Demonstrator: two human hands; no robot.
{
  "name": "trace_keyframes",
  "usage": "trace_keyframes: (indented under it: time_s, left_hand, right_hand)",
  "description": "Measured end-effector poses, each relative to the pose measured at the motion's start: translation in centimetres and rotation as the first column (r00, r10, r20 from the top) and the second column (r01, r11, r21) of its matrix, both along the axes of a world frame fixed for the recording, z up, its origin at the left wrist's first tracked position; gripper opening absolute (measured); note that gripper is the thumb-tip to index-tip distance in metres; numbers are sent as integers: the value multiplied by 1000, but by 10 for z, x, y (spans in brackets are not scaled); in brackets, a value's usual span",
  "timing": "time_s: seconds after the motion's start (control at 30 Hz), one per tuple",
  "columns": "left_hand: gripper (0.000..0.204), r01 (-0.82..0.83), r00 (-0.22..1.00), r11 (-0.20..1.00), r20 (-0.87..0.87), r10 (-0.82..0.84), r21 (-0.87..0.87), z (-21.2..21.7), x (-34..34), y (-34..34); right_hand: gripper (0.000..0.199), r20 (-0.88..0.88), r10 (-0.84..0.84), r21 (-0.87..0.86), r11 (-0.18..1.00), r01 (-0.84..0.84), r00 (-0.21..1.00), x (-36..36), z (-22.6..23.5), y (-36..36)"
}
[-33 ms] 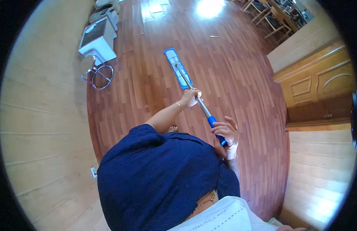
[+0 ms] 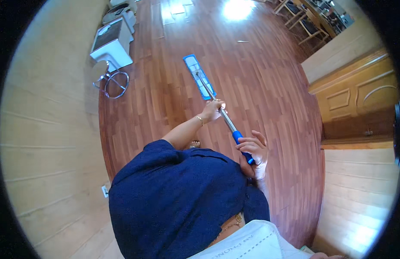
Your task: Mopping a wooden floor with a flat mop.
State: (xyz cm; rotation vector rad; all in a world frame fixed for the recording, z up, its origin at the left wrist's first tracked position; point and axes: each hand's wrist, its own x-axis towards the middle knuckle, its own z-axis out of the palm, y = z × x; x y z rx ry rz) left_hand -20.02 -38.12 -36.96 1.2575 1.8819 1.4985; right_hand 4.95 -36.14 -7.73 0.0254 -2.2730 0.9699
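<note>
The mop (image 2: 228, 122) slants down ahead of the person, its head (image 2: 194, 65) flat on the wood floor (image 2: 165, 95). The left hand (image 2: 214, 110) wraps fingers around the pole; the right hand (image 2: 256, 152), fingers slightly parted, curls loosely around the blue grip (image 2: 237, 137), which could slip under a hard push.

Blue mop grip (image 2: 237, 136) half-hidden behind right fingers (image 2: 250, 147)

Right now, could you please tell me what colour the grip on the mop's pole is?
The grip is bright blue; it shows best in the head view.
</note>
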Motion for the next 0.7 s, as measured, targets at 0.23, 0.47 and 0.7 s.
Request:
trace_keyframes:
  time_s: [0.23, 0.47, 0.7]
  left_hand:
    - [13, -236, 913, 972, -343, 220, -7, 73, 29, -58]
    - [12, -339, 905, 940, -287, 315, -38, 98, 56, -112]
    - [15, -373, 892, 925, -307, 334, -77, 95, 76, -137]
  right_hand:
    - [14, -12, 304, -20, 952, -304, 953, -5, 36, 11]
    - [19, -34, 481, -168, 861, -479, 876, -8, 49, 15]
    - [21, -34, 590, -325, 757, -567, 807, -1, 49, 17]
